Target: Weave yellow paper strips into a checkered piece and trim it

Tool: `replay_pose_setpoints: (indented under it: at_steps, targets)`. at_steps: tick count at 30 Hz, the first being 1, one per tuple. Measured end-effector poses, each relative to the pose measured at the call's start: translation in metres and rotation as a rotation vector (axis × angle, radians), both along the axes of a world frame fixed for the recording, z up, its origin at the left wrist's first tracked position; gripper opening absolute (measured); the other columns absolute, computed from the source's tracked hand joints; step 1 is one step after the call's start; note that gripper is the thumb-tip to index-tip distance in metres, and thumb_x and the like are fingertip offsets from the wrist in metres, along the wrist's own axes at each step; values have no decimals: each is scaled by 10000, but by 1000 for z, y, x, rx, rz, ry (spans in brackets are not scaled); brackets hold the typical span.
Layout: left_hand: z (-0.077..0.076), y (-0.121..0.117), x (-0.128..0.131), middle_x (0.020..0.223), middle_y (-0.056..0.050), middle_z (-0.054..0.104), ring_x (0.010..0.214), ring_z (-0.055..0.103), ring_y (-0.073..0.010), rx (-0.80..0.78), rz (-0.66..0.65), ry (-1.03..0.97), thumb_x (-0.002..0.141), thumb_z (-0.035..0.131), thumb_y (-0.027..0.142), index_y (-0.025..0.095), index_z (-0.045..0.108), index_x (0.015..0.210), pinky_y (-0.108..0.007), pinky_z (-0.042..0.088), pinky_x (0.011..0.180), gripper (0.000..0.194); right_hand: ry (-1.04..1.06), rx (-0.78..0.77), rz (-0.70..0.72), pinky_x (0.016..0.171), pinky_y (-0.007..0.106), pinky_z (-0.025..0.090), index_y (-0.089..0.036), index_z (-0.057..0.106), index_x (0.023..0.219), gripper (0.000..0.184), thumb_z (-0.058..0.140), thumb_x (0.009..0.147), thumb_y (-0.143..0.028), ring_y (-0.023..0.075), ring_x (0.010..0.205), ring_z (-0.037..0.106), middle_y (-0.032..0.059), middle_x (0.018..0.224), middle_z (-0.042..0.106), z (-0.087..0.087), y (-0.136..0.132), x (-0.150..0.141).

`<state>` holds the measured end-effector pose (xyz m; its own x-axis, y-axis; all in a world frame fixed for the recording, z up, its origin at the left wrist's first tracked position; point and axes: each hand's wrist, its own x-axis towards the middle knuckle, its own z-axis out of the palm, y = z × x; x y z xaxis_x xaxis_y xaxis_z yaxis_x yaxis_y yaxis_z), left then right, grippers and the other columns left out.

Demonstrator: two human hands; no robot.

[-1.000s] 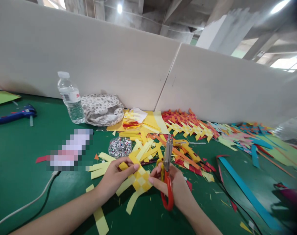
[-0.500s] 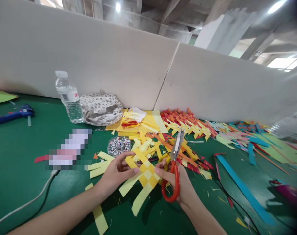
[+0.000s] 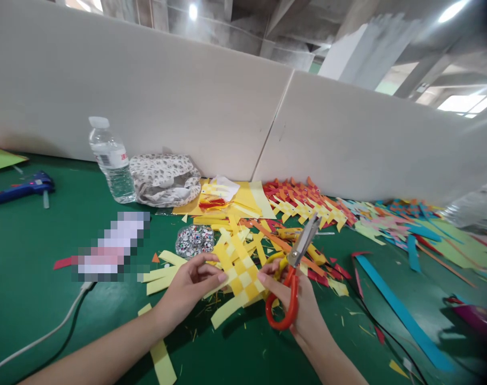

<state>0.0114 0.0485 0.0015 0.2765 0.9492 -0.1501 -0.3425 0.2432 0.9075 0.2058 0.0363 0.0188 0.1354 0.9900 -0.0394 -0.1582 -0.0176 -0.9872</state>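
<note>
A woven piece of yellow paper strips point(image 3: 239, 272) is held up between both hands, just above the green table point(image 3: 35, 278). My left hand point(image 3: 189, 291) pinches its left edge with thumb and fingers. My right hand point(image 3: 295, 307) pinches its right edge with the fingertips and also grips red-handled scissors point(image 3: 289, 283). The scissors' blades are closed and point up and to the right. Loose ends of the strips hang down toward the table.
Piles of woven paper pieces and coloured strips point(image 3: 307, 206) cover the table behind the hands. A dish of googly eyes point(image 3: 195, 239), a water bottle point(image 3: 112, 160), a patterned cloth point(image 3: 165, 179) and a blue glue gun point(image 3: 21, 188) lie to the left. A white cable point(image 3: 38, 337) crosses the near left.
Both hands have lifted and turned the woven piece, which now sits higher and more upright. The scissors have tilted from pointing straight up to pointing up and right.
</note>
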Motion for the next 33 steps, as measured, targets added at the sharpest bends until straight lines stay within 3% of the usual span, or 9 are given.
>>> replay_pose_setpoints:
  at_steps: [4, 11, 17, 24, 28, 33]
  targets:
    - [1, -1, -2, 643, 50, 620, 620, 624, -105, 9, -15, 43, 693, 706, 270, 180, 560, 783, -216, 464, 631, 193, -95, -57, 50, 688, 267, 457, -203, 480, 707, 321, 773, 583, -249, 125, 680, 558, -36, 696, 563, 2, -2, -1]
    - [0, 0, -5, 716, 41, 622, 641, 639, -113, 3, 7, 72, 748, 653, 339, 209, 596, 890, -224, 471, 638, 201, -119, -67, 69, 671, 286, 457, -199, 483, 717, 379, 803, 516, -228, 137, 666, 550, -26, 703, 569, -1, -2, 0]
    - [2, -1, -4, 839, -20, 694, 855, 615, -133, 33, -60, -20, 698, 719, 250, 203, 527, 1060, -216, 459, 748, 412, -20, 20, -75, 678, 259, 450, -212, 499, 697, 340, 796, 531, -215, 134, 700, 560, -36, 731, 558, -7, 1, 1]
    - [-6, -1, -2, 749, -3, 682, 696, 587, -92, 27, -76, 25, 684, 730, 215, 188, 509, 1106, -188, 442, 625, 477, -150, -50, 35, 576, 211, 401, -200, 515, 716, 280, 763, 609, -275, 97, 612, 471, -49, 656, 500, 0, -7, -3]
    - [-6, -2, -1, 732, -11, 676, 684, 582, -109, 27, -137, 32, 671, 738, 234, 179, 507, 1141, -208, 456, 604, 526, -176, -70, 18, 540, 198, 382, -200, 490, 714, 318, 772, 595, -285, 87, 576, 444, -63, 627, 469, 2, -8, -3]
    - [-6, -1, -2, 984, -26, 616, 665, 557, -86, 103, -5, -23, 668, 738, 228, 295, 312, 1316, -229, 469, 627, 778, -141, -41, -128, 514, 213, 385, -202, 487, 712, 358, 795, 547, -281, 89, 554, 439, -62, 643, 462, -5, -4, 1]
